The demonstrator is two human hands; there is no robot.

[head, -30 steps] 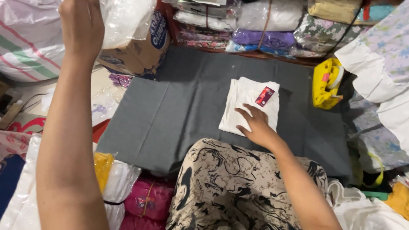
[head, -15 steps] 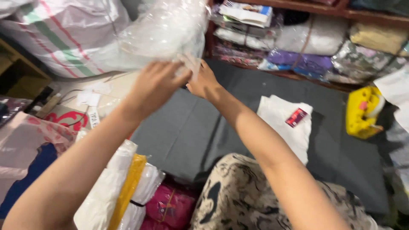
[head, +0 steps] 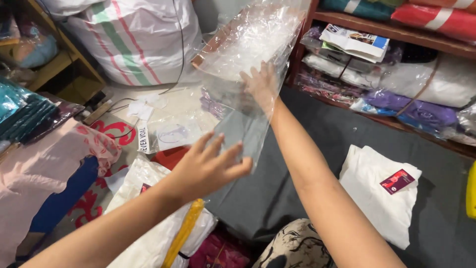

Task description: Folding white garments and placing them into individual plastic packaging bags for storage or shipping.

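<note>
A clear plastic bag (head: 248, 49) is held up in the air in front of me. My right hand (head: 260, 84) is pushed inside it, fingers spread flat, seen through the film. My left hand (head: 208, 166) grips the bag's lower open edge between thumb and fingers. A folded white garment (head: 377, 198) with a small dark red tag lies on the dark grey mat (head: 307, 173) to the right, apart from both hands.
Wooden shelves (head: 396, 30) at the back right hold packed fabrics and a booklet. A large white striped sack (head: 134, 39) stands at the back left. Bagged garments (head: 163, 233) are stacked at the lower left. Pink and blue cloth (head: 44, 173) lies at the left.
My right hand left the white garment, rose to the bag and slid inside it. My left hand came down to hold the bag's lower edge. The view swung left.
</note>
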